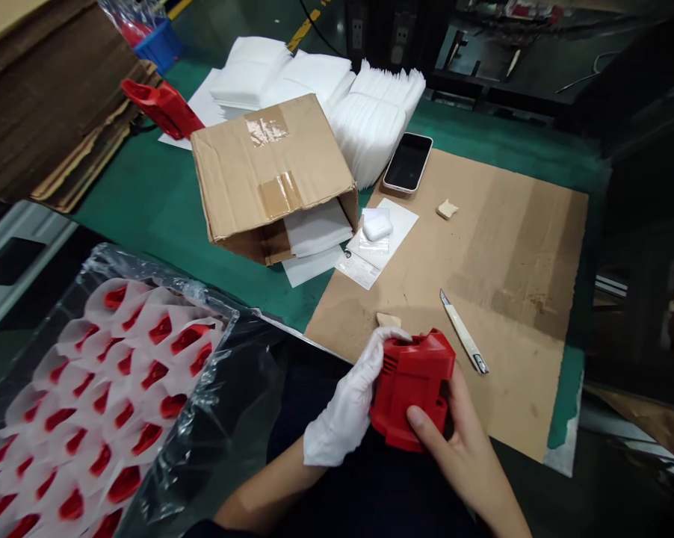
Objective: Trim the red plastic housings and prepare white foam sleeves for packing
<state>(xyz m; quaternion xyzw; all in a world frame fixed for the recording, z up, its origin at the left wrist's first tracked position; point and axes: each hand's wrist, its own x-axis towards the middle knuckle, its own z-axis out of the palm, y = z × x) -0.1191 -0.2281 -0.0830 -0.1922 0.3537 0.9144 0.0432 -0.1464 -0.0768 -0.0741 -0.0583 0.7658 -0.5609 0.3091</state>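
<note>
A red plastic housing (pixel 412 381) is held between my two hands, in front of the table's near edge. My left hand (pixel 351 400), in a white glove, wraps its left side, with the fingertips at its top. Bare, my right hand (pixel 463 433) grips the right side, the thumb pressed on the front face. A craft knife (pixel 463 332) lies on the cardboard sheet (pixel 516 291) to the right of the housing. Just behind my gloved fingers sits a small beige scrap (pixel 388 320); another scrap (pixel 447 209) lies farther back.
An open cardboard box (pixel 275 164) holds white sheets. Behind it are stacks of white foam sheets (pixel 370 112), a phone (pixel 409 163) and a red part (pixel 163 108). At left, a plastic-lined crate (pixel 225 329) contains many wrapped red parts (pixel 155 373). A white earbud-like case (pixel 376 226) lies on papers.
</note>
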